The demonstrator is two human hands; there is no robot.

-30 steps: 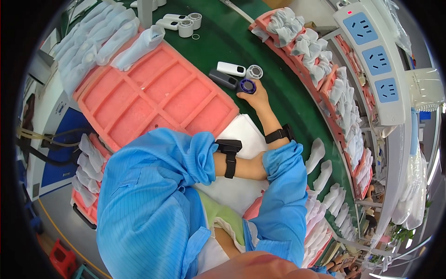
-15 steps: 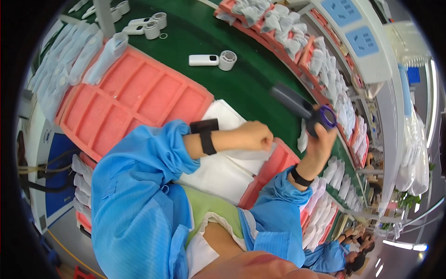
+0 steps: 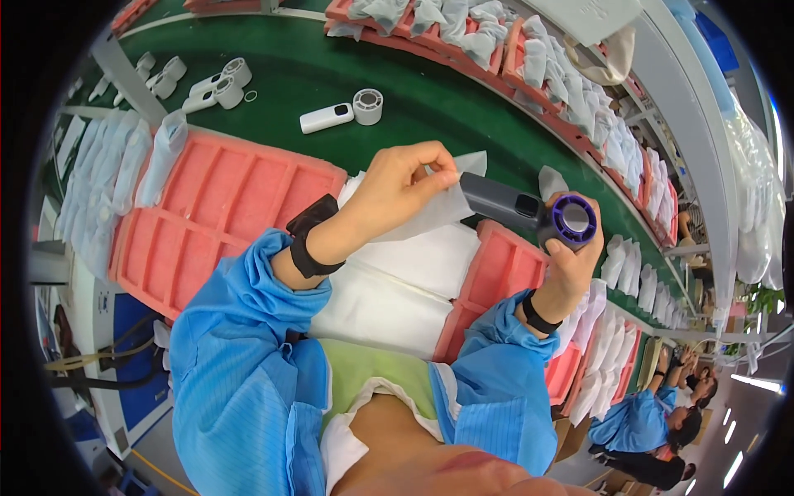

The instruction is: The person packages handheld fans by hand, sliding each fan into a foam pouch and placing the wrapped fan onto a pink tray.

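In my right hand (image 3: 571, 256) is a dark grey handheld fan (image 3: 509, 201) with a purple ring round its head. The fan's handle points left toward my other hand. My left hand (image 3: 405, 178) pinches the edge of a thin white sleeve (image 3: 430, 217). The handle's end meets the sleeve's edge; whether it is inside, I cannot tell. Under both hands lies a stack of flat white sleeves (image 3: 380, 302), resting on pink compartment trays (image 3: 227, 190).
A white handheld fan (image 3: 327, 117) lies on the green bench (image 3: 273, 62), with several more at far left. Wrapped pieces (image 3: 107, 161) fill the left side of the tray. Pink trays of wrapped items (image 3: 463, 33) line the far shelf. People (image 3: 637, 422) work at lower right.
My left hand has gone from a fist over the sleeve stack to pinching a raised sleeve by the fan. The fan has come lower, its handle now nearer my left hand.
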